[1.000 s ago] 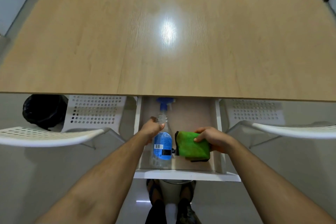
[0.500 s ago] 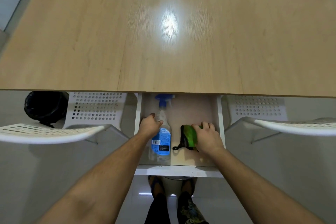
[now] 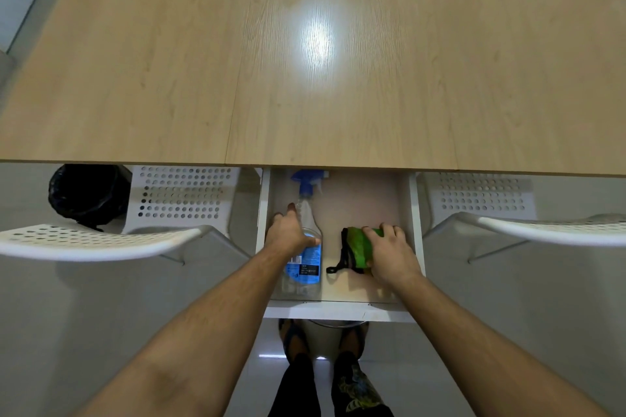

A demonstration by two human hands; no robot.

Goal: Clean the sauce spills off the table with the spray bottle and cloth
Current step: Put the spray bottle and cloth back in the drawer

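Note:
A clear spray bottle (image 3: 305, 264) with a blue trigger head and blue label lies in the open white drawer (image 3: 338, 310) under the table's near edge. My left hand (image 3: 289, 234) grips its upper body, thumb across the front. A folded green cloth (image 3: 359, 249) with a black trim and loop lies to the right in the same drawer. My right hand (image 3: 389, 252) holds the cloth, fingers curled over its far edge. The light wooden table (image 3: 305, 61) shows a bright glare in the middle; no sauce spill is visible on it.
White perforated chairs stand left (image 3: 101, 240) and right (image 3: 542, 227) of me, with two more at the far side. A black bin bag (image 3: 84, 191) sits on the floor under the table's left part. My feet stand below the drawer.
The cloth was lowered from flat in my right hand to lying in the drawer under that hand. The left hand stays on the bottle. The view shifted slightly forward.

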